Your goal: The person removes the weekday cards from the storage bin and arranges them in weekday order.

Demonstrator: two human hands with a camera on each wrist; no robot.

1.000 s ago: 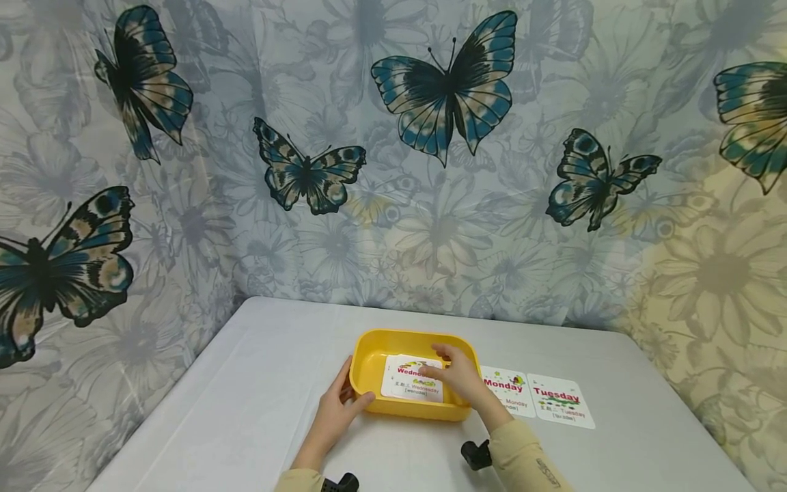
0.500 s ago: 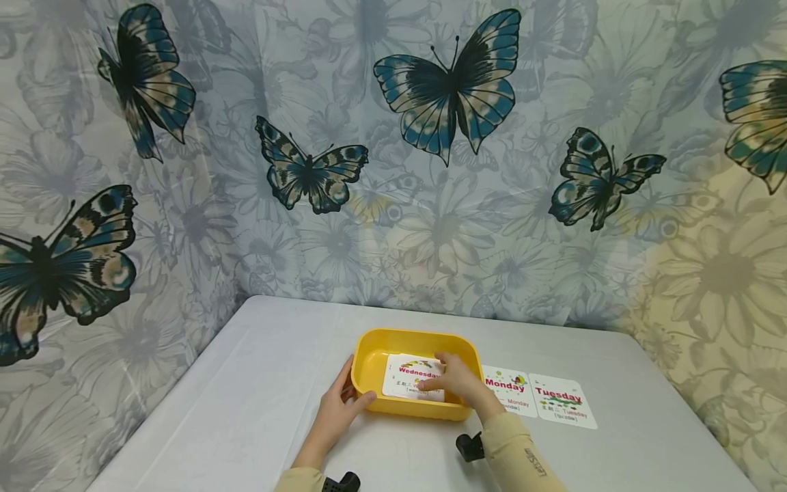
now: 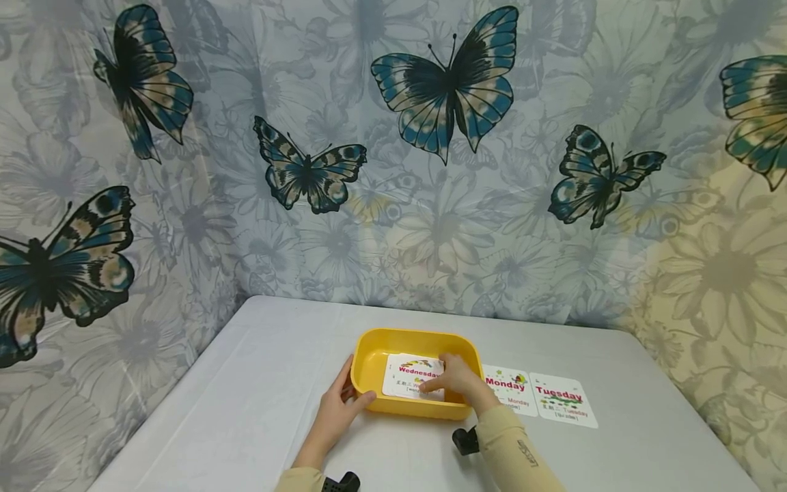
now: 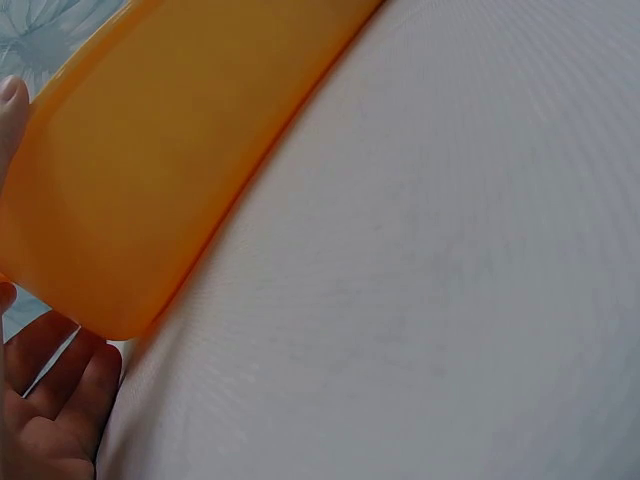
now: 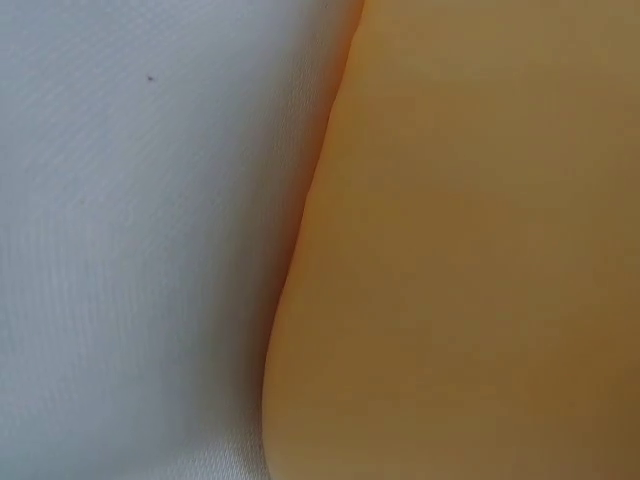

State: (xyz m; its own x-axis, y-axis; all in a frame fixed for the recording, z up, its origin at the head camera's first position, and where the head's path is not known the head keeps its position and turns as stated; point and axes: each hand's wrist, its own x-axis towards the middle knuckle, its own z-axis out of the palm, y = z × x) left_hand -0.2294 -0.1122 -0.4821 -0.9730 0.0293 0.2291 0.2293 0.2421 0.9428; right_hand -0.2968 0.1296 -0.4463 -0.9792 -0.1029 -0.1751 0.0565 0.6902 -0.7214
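Observation:
A yellow plastic basket [image 3: 418, 410] sits on the table with a white Wednesday card [image 3: 402, 376] lying inside. My left hand [image 3: 335, 406] holds the basket's left end, its thumb on the front rim and the other fingers around the side. The left wrist view shows its fingers [image 4: 75, 385] at the basket's corner. My right hand [image 3: 458, 383] reaches inside over the card's right part, thumb and fingers bent and spread apart. Its thumb is over the card's lower part; contact is unclear, and the hand hides the card's right edge. The right wrist view shows only basket wall and cloth.
To the basket's right lie a Monday card [image 3: 510, 389], partly covered by the right arm, and a Tuesday card [image 3: 562, 400]. White cloth covers the table [image 3: 264, 369]. A butterfly-patterned curtain [image 3: 443, 253] hangs behind and along the sides.
My right hand has lowered into the basket toward the Wednesday card, its forearm shifting slightly left. The left hand keeps its hold, and the cards stay in place.

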